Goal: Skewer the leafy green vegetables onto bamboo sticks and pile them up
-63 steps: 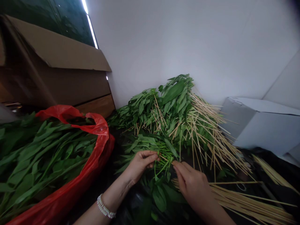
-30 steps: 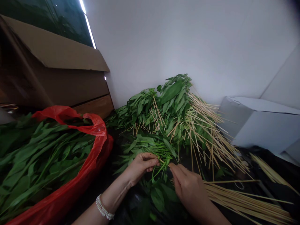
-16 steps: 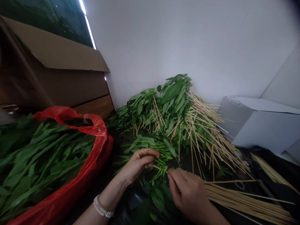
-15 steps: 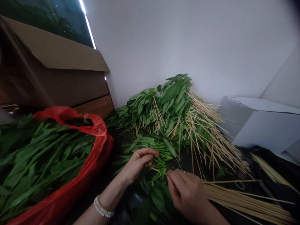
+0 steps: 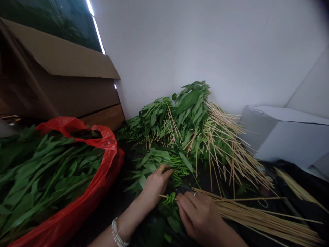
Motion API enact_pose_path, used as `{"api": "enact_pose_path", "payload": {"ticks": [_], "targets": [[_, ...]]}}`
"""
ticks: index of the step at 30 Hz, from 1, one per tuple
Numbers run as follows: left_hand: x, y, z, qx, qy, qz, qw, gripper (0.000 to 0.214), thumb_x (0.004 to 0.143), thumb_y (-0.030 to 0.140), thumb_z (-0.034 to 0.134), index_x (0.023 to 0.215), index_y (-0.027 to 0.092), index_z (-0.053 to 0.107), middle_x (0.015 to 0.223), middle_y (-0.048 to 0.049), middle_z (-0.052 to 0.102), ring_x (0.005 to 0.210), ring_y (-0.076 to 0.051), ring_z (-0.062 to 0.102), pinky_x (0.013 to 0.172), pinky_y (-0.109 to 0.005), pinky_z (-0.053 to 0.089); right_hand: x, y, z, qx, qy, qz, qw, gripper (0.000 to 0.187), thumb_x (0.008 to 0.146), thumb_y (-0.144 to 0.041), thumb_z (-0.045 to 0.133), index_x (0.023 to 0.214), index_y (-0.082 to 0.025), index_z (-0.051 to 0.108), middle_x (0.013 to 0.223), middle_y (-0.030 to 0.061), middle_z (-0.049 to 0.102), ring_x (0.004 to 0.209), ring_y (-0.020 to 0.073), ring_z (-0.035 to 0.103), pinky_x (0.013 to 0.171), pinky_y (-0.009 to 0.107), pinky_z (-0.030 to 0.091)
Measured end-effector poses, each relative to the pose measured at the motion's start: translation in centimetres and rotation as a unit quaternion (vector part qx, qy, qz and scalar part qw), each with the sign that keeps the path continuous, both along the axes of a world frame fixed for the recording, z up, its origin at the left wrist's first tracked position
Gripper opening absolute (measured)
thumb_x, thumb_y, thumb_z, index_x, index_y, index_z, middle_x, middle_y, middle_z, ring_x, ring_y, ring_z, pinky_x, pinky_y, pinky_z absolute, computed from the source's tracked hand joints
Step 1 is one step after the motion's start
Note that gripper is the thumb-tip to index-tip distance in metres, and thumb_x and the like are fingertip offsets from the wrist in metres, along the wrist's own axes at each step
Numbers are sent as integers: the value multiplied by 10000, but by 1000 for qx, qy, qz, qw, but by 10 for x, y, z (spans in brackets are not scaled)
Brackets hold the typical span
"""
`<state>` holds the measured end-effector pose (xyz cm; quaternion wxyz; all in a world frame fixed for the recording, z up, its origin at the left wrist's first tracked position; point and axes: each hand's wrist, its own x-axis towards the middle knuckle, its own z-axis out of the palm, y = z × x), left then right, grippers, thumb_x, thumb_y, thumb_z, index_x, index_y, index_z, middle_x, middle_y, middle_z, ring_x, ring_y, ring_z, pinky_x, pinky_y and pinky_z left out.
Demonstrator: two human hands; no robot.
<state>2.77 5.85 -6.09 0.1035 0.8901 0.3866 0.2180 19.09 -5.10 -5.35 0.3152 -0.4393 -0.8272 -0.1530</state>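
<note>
My right hand [image 5: 202, 212], wearing a ring, is closed around a thin bamboo skewer [image 5: 162, 196]. The skewer's tip points left, and a small bunch of water spinach [image 5: 169, 199] is threaded on it, its leaves hanging below. Over the near pile of leafy greens [image 5: 180, 168] is my left hand [image 5: 157, 181], reaching in at the stem side. Its thumb and fingers look slightly apart; the fingertips are partly hidden, and no held stem can be made out. A beaded bracelet circles the left wrist.
A red plastic bag [image 5: 113, 147] full of long-leaved greens stands at left, before a cardboard box [image 5: 82, 92]. Heaped skewered greens [image 5: 190, 113] lean toward the white wall. Loose skewers [image 5: 267, 219] lie at lower right, near a white box [image 5: 295, 140].
My left hand has turned over and moved from the skewer's tip onto the pile of greens. My right hand, holding the skewer, has shifted slightly left and down.
</note>
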Motion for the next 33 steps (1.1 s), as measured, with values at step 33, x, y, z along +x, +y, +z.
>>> {"api": "enact_pose_path", "payload": {"ticks": [33], "targets": [[4, -5, 30, -408, -450, -29, 794, 302, 730, 387, 737, 885, 130, 704, 772, -70, 748, 612, -131, 616, 645, -250, 477, 16, 11, 1, 14, 85, -111, 990, 230, 951, -155, 379, 1000, -150, 604, 729, 25, 626, 617, 119, 619, 593, 229, 430]]}}
